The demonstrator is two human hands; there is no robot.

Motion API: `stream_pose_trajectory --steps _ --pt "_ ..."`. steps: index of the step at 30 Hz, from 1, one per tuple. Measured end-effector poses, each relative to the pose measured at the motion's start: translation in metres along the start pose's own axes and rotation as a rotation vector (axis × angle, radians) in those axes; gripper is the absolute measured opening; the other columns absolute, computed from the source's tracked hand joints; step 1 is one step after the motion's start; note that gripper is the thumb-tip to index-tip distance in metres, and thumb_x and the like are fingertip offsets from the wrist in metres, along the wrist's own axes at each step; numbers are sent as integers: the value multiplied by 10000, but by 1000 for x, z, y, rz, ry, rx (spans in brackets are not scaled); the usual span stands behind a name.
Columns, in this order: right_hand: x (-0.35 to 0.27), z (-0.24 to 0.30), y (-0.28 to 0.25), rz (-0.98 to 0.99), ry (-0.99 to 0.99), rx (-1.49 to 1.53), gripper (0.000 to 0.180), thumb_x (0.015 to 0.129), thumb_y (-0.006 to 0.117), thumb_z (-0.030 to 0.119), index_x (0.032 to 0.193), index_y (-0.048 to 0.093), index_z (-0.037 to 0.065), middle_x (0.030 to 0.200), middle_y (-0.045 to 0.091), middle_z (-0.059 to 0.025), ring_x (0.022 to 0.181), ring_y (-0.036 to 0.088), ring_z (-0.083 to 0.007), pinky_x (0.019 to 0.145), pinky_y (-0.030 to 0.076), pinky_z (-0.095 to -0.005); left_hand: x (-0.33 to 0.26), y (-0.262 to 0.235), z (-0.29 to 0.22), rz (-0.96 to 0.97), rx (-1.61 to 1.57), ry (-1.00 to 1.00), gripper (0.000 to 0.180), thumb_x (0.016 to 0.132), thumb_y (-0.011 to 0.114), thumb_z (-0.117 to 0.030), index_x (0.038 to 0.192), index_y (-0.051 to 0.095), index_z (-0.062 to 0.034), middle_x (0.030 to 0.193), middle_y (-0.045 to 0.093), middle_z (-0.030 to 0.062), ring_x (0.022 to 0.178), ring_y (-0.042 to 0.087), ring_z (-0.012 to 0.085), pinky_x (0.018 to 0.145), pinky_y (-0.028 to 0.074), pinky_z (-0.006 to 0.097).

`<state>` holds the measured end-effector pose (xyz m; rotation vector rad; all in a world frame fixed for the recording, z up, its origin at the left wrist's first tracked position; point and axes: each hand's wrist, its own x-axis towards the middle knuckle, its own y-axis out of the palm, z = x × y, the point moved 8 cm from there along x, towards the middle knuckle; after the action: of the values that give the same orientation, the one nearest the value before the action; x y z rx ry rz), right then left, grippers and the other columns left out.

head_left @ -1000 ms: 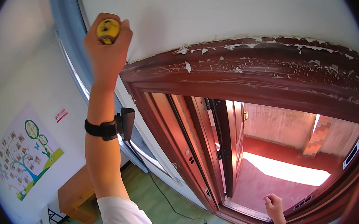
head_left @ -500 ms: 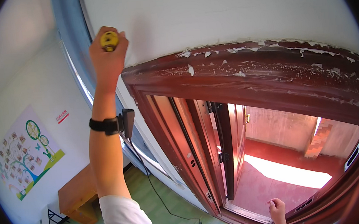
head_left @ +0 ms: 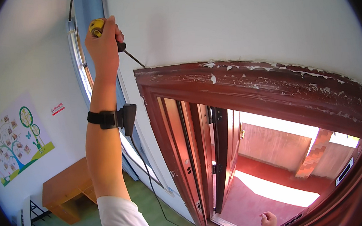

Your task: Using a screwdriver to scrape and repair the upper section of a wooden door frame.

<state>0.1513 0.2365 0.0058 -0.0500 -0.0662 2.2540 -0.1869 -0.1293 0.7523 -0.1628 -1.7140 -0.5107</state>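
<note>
Raised high at the upper left, my left hand [head_left: 104,42] is wrapped round the yellow and black handle of a screwdriver [head_left: 97,26]. Its thin dark shaft slants down to the right, and the tip meets the upper left corner of the dark red door frame [head_left: 247,81], where frame and white wall join. Flaked white paint or filler marks the frame's top edge. Low in the doorway is my right hand [head_left: 268,222], small in view, with its fingers curled in and nothing seen protruding from them.
A wrist strap with a black box [head_left: 129,119] and a hanging cable is on my left forearm. The reddish door [head_left: 229,151] stands ajar inward of the frame. A blue curtain [head_left: 89,4] and window are at the left, with a wooden desk [head_left: 66,183] below.
My left hand has tilted, so the screwdriver's shaft now shows, its tip at the frame corner. The view has shifted; my right hand stays low in the doorway.
</note>
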Motion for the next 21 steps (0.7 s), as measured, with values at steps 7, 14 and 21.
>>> stream_pose_trajectory --steps 7,14,21 --pt "-16 -9 -22 -48 -16 -82 153 928 595 111 882 669 -16 655 570 -32 577 529 -113 529 412 -265 30 -129 117 -455 -421 -372 207 908 628 -128 825 454 -52 654 469 55 542 466 154 512 433 299" --pt "-28 -17 -55 -130 -63 -265 184 917 646 171 917 690 -8 735 629 -73 675 578 -158 622 459 -303 -1 -209 231 -736 -652 -702 246 951 620 -180 929 404 -64 694 448 61 565 474 189 532 499 369" --pt "-36 -30 -70 -177 -97 -373 229 906 689 224 947 707 -1 804 679 -109 760 620 -196 703 500 -336 -30 -127 246 -660 -826 -778 299 980 608 -240 1062 388 -55 792 464 108 650 507 224 660 542 413"
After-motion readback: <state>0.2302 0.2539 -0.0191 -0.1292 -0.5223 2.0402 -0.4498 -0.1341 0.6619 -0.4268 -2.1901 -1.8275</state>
